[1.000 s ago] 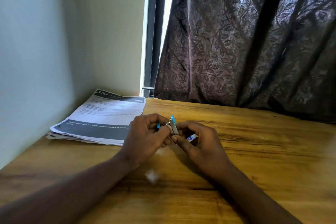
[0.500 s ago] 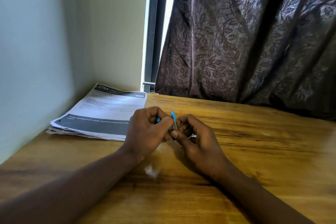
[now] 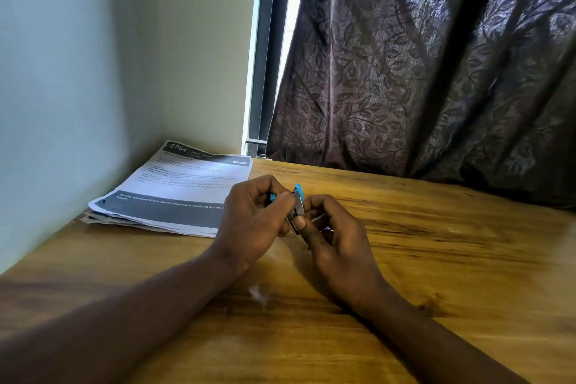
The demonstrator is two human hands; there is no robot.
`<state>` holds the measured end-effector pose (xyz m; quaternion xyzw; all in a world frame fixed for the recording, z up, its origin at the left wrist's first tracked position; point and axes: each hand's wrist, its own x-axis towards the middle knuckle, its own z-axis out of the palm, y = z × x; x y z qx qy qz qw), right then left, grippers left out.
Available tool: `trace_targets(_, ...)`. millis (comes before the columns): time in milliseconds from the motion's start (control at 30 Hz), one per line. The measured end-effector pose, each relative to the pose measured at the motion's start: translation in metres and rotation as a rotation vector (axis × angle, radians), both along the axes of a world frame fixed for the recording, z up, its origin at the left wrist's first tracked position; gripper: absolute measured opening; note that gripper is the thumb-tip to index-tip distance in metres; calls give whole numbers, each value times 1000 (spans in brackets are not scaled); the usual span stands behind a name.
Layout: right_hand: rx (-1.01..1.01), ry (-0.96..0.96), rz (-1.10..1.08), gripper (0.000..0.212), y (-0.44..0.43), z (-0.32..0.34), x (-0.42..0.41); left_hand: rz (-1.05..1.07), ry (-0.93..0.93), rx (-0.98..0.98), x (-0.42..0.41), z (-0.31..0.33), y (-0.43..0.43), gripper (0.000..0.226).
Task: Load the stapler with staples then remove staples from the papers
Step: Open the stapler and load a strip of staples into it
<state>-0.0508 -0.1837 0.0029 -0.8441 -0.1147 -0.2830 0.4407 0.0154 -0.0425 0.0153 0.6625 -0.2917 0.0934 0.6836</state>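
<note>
Papers (image 3: 174, 193) left; table (image 3: 452, 259) right bare.

A wooden table (image 3: 436, 259) with a visible grain fills the lower part of the view and sits pushed into a corner. A pale wall (image 3: 62, 72) runs along its left side and meets a cream wall (image 3: 199, 50) behind it. To the right, a dark window frame (image 3: 265, 50) shows a strip of daylight beside a brown leaf-patterned curtain (image 3: 436, 65) hanging down to the table's far edge.

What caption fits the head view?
Both hands work a small blue stapler over the wooden desk, papers alongside.
</note>
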Motion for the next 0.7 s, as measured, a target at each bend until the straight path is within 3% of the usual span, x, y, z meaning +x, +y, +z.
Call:
trace_targets(133, 54, 3, -8, 8, 3, 1, -1, 17, -7, -14, 1, -1, 1, 19)
trace_targets(267, 652, 88, -2, 19, -2, 11, -1, 29, 153, -190, 8, -2, 5, 17)
trace_targets(333, 773, 127, 25, 24, -4, 15, -2, 9, 198, -196, 9, -1, 6, 16)
trace_targets(533, 1058, 159, 142, 26, -11, 23, -4, -37, 399, -324, 15, 3, 7, 21)
trace_targets(700, 1146, 265, 179, 10, -9, 28, -6, -36, 494, -412, 21, 5, 10, 24)
